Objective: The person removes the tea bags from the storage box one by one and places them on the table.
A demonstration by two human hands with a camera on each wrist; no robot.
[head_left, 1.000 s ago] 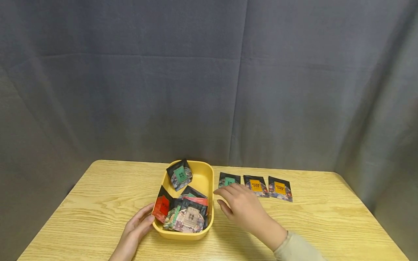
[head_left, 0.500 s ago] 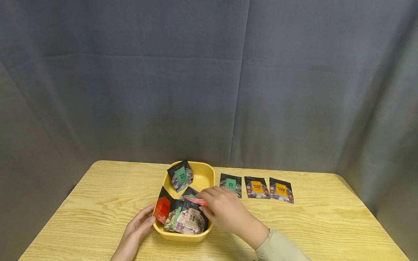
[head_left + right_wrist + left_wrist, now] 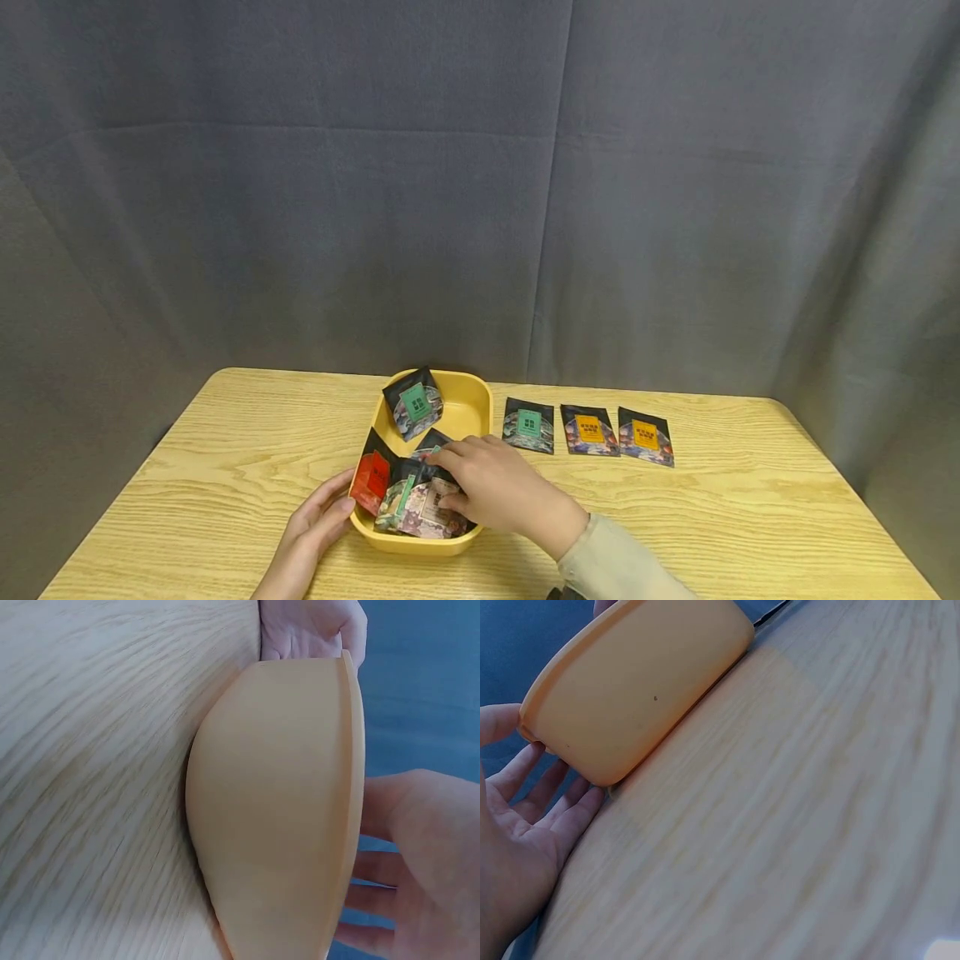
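Note:
Sachets with black tops and coloured labels lie in a yellow tub (image 3: pixel 470 400). My left hand (image 3: pixel 309 525) rests against the tub's near-left corner, thumb at the rim and fingers along its outer wall (image 3: pixel 637 694). Over the right rim, my right hand (image 3: pixel 498 487) reaches in, fingers pointing down among the sachets. Its thumb lies on the sachet with a pale pink label (image 3: pixel 426 514); I cannot tell whether it pinches it. Close by are a red sachet (image 3: pixel 372 475) and one with a green strip (image 3: pixel 396 504). Another green-labelled sachet (image 3: pixel 415 403) leans at the tub's far-left end.
On the table (image 3: pixel 712 533), right of the tub, three sachets lie in a row: one green-labelled (image 3: pixel 528 426) and two orange-labelled, the inner one (image 3: pixel 590 430) and the outer one (image 3: pixel 646 437). A grey curtain (image 3: pixel 420 208) hangs behind the table.
My right hand has moved left from beside the tub into it. Half a second ago its fingers were at a red-pink sachet edge, now mostly hidden under the hand. The left hand stays put.

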